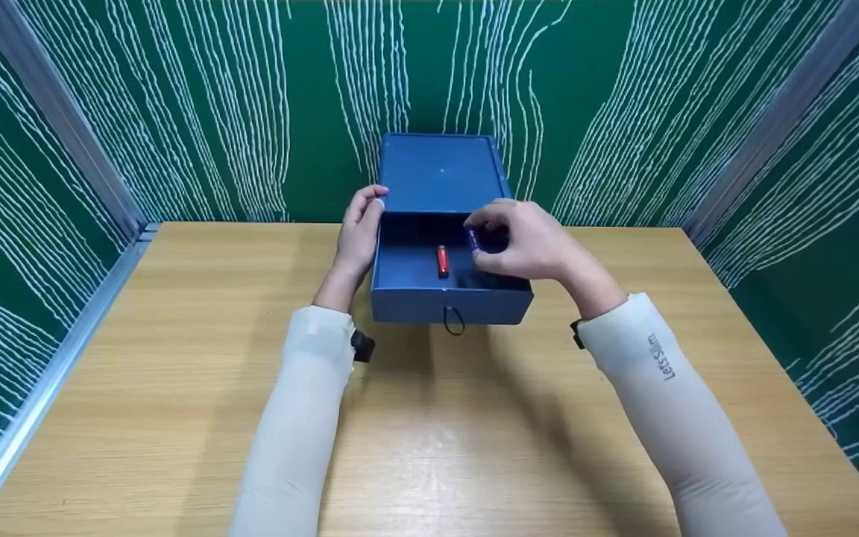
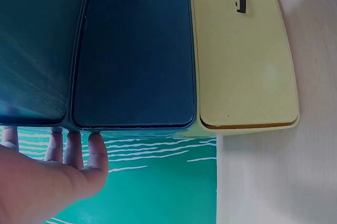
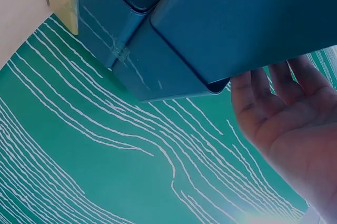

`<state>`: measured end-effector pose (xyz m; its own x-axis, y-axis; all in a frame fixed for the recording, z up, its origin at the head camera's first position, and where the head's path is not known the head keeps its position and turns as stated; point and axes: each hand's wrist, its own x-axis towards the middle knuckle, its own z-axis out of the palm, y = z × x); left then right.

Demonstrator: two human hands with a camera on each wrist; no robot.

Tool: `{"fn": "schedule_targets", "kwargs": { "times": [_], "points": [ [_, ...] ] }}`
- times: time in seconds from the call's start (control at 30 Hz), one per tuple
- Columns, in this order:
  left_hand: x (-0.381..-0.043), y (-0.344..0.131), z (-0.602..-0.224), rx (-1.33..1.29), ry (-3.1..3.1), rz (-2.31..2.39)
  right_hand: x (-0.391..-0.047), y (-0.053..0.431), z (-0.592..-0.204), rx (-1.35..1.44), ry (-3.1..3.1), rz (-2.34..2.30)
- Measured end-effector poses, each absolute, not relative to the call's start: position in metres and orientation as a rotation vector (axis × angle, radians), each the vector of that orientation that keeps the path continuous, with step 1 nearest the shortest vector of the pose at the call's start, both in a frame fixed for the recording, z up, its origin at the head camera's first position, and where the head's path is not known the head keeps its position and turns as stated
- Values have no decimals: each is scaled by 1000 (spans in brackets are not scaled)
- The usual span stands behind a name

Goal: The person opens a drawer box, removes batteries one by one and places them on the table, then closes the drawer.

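Wooden desk [image 1: 176, 373], open blue drawer [image 1: 407, 304], green wall [image 1: 310, 74] behind.
Inside the drawer lies a red battery [image 1: 442, 262]; just beside it, the right hand [image 1: 530, 239] pinches a purple battery [image 1: 473, 239] between thumb and fingers, likely light, stiff and smooth enough to roll, so best held mid-barrel. Left hand [image 1: 359, 233], fingers extended, touches the cabinet [image 1: 437, 171]'s left side.

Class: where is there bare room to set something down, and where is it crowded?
Bare table lies between the sleeves in front of the open drawer, and outside each sleeve toward the green walls. Inside, the drawer floor left of the red battery is free. It's crowded right of that battery, where the right hand pinches a purple battery.
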<state>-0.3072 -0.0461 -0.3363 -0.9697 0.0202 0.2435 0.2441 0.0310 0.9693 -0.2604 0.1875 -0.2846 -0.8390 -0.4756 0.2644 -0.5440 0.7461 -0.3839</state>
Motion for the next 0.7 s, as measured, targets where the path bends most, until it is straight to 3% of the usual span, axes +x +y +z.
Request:
{"fn": "schedule_targets", "kwargs": {
  "times": [0.7],
  "points": [
    [-309,-46,-338,-320,-2087,-2050,-255,203,-287,726,-2747,770]
  ]
}}
